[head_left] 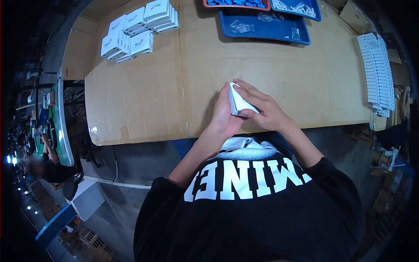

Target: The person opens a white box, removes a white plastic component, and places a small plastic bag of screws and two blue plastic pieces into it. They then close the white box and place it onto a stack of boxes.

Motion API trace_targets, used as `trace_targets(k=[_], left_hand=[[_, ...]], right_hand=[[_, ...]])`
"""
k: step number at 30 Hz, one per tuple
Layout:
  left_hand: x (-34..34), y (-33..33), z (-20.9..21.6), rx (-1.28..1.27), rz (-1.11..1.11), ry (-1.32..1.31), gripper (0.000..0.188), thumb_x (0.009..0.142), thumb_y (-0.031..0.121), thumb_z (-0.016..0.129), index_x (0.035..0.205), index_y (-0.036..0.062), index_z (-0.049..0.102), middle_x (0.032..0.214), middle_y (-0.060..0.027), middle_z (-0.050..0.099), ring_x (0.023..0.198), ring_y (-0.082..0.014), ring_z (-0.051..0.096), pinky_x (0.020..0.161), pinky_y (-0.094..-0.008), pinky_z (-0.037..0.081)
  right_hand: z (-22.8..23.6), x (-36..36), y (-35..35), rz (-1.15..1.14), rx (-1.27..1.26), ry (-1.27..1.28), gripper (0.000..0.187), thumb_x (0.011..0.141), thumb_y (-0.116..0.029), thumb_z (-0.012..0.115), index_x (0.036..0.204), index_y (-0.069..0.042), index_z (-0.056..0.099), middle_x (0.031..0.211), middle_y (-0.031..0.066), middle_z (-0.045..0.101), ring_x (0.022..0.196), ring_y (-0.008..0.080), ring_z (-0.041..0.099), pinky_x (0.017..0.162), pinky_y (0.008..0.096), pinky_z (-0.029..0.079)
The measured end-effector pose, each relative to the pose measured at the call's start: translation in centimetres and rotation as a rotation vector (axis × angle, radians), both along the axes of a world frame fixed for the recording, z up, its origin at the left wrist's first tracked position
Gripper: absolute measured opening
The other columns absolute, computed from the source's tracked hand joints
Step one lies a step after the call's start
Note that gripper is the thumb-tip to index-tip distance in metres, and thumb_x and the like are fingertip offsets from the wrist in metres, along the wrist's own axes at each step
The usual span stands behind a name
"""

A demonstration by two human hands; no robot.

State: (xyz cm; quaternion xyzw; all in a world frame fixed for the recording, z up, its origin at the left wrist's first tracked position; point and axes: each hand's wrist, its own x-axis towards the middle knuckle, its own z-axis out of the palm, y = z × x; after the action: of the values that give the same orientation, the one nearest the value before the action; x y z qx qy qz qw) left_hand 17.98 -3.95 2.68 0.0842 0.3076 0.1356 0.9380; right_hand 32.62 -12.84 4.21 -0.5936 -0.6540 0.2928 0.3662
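A small white box (242,103) is held between both my hands above the near part of the cardboard-covered table. My left hand (224,114) wraps its left side and underside, with the fingers partly hidden. Across its top and right side lies my right hand (268,109), fingers bent over the box and thumb at its near edge. The box is tilted, and the hands cover much of it.
Stacks of similar white boxes (139,43) stand at the far left. A blue tray (270,36) with small clear bags, a red tray (235,6) of blue parts and another blue tray (316,16) of white pieces sit at the back. Stacked white pieces (376,74) line the right edge.
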Motion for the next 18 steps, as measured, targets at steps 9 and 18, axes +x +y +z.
trace_targets(k=[9, 18], left_hand=[[0.1, -0.3, 2.0, 0.13, 0.072, 0.036, 0.057, 0.109, 0.056, 0.033, 0.14, 0.0108, 0.05, 0.127, -0.0098, 0.062, 0.117, -0.0234, 0.063, 0.098, -0.0405, 0.053], [-0.3, -0.7, 1.8, 0.279, 0.042, 0.009, 0.065, 0.108, 0.056, 0.034, 0.148, 0.0061, 0.045, 0.13, -0.0115, 0.063, 0.118, -0.0225, 0.064, 0.097, -0.0389, 0.055]], right_hand=[[0.5, 0.1, 0.3, 0.067, 0.215, -0.052, 0.072, 0.093, -0.036, 0.07, 0.152, -0.003, 0.047, 0.16, 0.0215, 0.04, 0.149, 0.0423, 0.036, 0.121, 0.0518, 0.034], [1.0, -0.6, -0.5, 0.045, 0.28, -0.114, 0.064, 0.099, -0.037, 0.062, 0.152, -0.002, 0.048, 0.161, 0.0217, 0.039, 0.151, 0.0429, 0.033, 0.124, 0.0566, 0.024]])
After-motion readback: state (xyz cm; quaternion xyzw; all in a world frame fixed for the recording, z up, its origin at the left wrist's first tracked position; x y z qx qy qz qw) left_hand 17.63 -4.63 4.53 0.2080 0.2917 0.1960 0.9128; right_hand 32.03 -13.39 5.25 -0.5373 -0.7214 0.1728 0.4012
